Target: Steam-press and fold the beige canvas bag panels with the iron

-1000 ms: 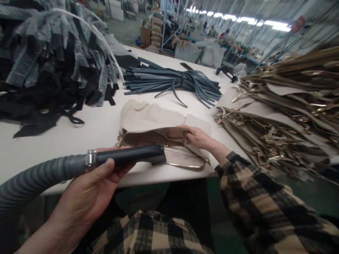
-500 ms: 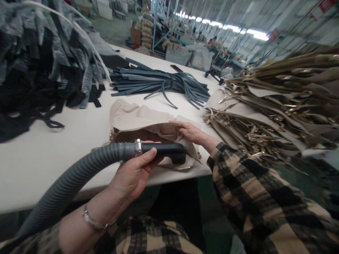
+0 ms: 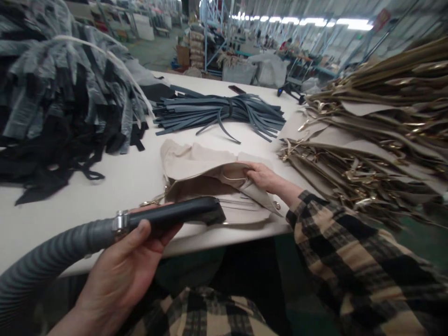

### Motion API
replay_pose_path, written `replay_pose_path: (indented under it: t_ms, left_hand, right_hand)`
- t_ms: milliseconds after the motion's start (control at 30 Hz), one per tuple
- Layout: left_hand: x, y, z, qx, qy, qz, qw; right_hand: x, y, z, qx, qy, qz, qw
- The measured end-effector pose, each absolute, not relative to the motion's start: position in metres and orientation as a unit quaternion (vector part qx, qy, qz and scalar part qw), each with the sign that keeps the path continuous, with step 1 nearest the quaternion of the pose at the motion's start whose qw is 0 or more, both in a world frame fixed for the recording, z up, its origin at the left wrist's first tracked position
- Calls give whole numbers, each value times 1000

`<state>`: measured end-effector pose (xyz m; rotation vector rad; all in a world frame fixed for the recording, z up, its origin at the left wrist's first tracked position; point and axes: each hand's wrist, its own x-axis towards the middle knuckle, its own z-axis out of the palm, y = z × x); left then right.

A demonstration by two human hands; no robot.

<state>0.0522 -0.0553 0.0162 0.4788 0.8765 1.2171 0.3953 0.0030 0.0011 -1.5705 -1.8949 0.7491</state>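
My left hand (image 3: 136,252) is wrapped round a black vacuum nozzle (image 3: 178,211), clamped to a grey ribbed hose (image 3: 80,240) that runs off at the lower left. The nozzle's tip hangs over the near edge of a beige bag (image 3: 196,161), which lies on its back with its mouth spread wide. My right hand (image 3: 261,177) grips the bag's upper right rim, thumb inside near an inner pocket. A gold-coloured fitting shows on each side of the bag, and the fingers behind the rim are hidden.
Beyond the bag lies a tied bundle of dark blue-grey straps (image 3: 219,112) on the white table (image 3: 122,179). Black pieces in clear plastic (image 3: 91,98) are heaped at left. A tall pile of beige bags (image 3: 385,144) with gold hardware fills the right. A phone (image 3: 237,89) lies behind.
My left hand has drawn the nozzle left and towards me, out from the bag's right side, uncovering more of its inside. My right hand keeps its hold on the rim.
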Motion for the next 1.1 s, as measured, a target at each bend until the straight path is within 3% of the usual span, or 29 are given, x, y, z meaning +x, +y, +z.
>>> replay_pose_path:
  t_ms: [233,433,700,833,1100]
  left_hand:
    - [21,-24,18,198,385,646,629]
    - [34,-25,10,186,366,645,644]
    - [2,-47,26,200,410,644,613]
    - [10,-59,37,249,365,643,626]
    - [56,-57,25,265,296,597,697]
  right_hand:
    - [365,-16,-12,-667,-666,207,260]
    - [358,-22,-12,-679,-651,218,260]
    - [367,-22,-7,-623,-451,488,414]
    - [357,-20,3,-659,-385,487,424]
    - [318,-20,0,-600,-197,605,486]
